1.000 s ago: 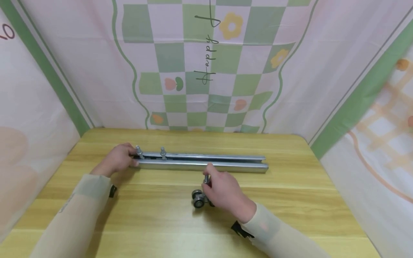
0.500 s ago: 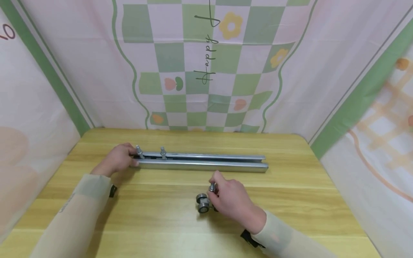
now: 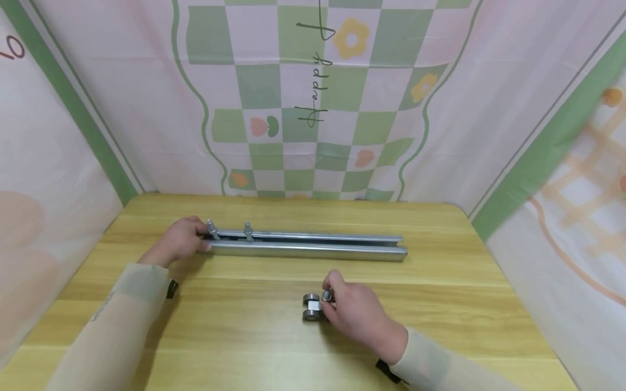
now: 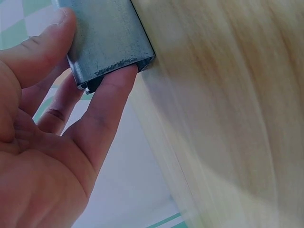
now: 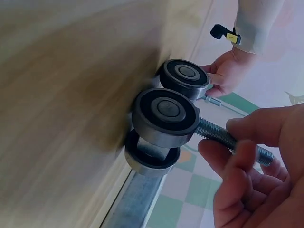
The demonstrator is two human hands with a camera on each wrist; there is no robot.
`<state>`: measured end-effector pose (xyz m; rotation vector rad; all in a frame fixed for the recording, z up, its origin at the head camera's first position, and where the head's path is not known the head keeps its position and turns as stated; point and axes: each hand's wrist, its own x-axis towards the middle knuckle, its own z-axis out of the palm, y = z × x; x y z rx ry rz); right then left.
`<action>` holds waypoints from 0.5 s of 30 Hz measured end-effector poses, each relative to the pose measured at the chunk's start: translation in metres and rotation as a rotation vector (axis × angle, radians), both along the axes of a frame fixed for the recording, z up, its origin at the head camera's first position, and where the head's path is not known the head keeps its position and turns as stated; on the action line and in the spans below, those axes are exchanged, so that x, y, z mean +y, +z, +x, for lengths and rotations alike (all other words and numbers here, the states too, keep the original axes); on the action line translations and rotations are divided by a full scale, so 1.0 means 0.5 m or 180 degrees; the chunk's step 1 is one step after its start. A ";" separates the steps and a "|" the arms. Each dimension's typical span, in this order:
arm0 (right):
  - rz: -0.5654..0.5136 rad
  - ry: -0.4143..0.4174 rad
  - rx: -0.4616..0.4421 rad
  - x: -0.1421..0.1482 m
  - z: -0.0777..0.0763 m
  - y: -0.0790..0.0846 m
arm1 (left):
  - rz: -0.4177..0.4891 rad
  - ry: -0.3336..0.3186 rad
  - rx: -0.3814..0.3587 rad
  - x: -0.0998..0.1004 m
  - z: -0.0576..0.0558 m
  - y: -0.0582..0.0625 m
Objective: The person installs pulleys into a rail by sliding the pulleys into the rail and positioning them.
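Note:
In the head view, a metal channel rail [image 3: 303, 251] lies across the table with its slot facing up. Two upright threaded bolts, a left one [image 3: 212, 229] and a right one [image 3: 248, 231], stand out of the slot near its left end. My left hand [image 3: 181, 239] grips that end; the left wrist view has the thumb along the side and a fingertip at the end opening. Nearer to me, my right hand [image 3: 359, 312] pinches the threaded stem of a roller trolley [image 3: 311, 307]. Black-faced wheels [image 5: 166, 114] show on the trolley in the right wrist view.
The wooden table [image 3: 235, 336] ends at a printed curtain [image 3: 313, 98] behind the rail. More fabric hangs on the left and right sides. The rail's open right end [image 3: 402, 251] points to the right.
My right hand has drawn the roller trolley back toward me and slightly right, away from the rail, and the trolley has turned. My left hand and the rail have stayed in place.

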<state>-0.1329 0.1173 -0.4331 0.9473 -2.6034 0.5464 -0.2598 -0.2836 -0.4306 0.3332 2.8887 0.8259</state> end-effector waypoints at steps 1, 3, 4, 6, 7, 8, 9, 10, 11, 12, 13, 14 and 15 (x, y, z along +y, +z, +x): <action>-0.0011 0.0017 0.0026 0.001 0.001 -0.002 | 0.0000 -0.0001 0.0001 0.000 0.000 0.000; -0.0065 0.0038 0.0029 0.003 0.003 -0.004 | 0.0015 0.0005 -0.0009 0.000 -0.001 0.000; -0.0088 0.0040 0.0028 0.004 0.005 -0.004 | 0.0019 0.0008 -0.0016 0.000 -0.001 0.000; -0.0088 0.0015 0.0015 0.005 0.009 -0.003 | 0.0018 0.0010 -0.0020 0.000 -0.001 0.000; -0.0083 -0.0005 0.0005 0.006 0.010 -0.002 | 0.0017 0.0010 -0.0022 0.000 -0.001 0.000; -0.0078 -0.0036 -0.0015 0.006 0.012 0.000 | 0.0019 0.0009 -0.0020 0.001 0.000 0.001; -0.0078 -0.0069 -0.0033 0.005 0.014 0.002 | 0.0014 0.0006 -0.0014 0.001 0.000 0.001; -0.0088 -0.0101 -0.0050 0.005 0.015 0.004 | 0.0004 0.0000 -0.0001 0.000 0.000 0.001; -0.0095 -0.0132 -0.0071 0.004 0.016 0.006 | 0.0000 -0.0006 0.0007 0.000 0.000 0.001; -0.0099 -0.0160 -0.0084 0.003 0.017 0.008 | 0.0002 -0.0012 0.0012 0.001 0.001 0.002; -0.0106 -0.0191 -0.0115 0.002 0.017 0.010 | 0.0007 -0.0010 0.0007 0.000 0.000 0.002; -0.0111 -0.0217 -0.0144 0.001 0.017 0.012 | 0.0005 -0.0007 -0.0002 0.000 0.000 0.001; -0.0119 -0.0231 -0.0165 0.000 0.017 0.013 | 0.0000 -0.0002 -0.0009 0.000 0.000 0.001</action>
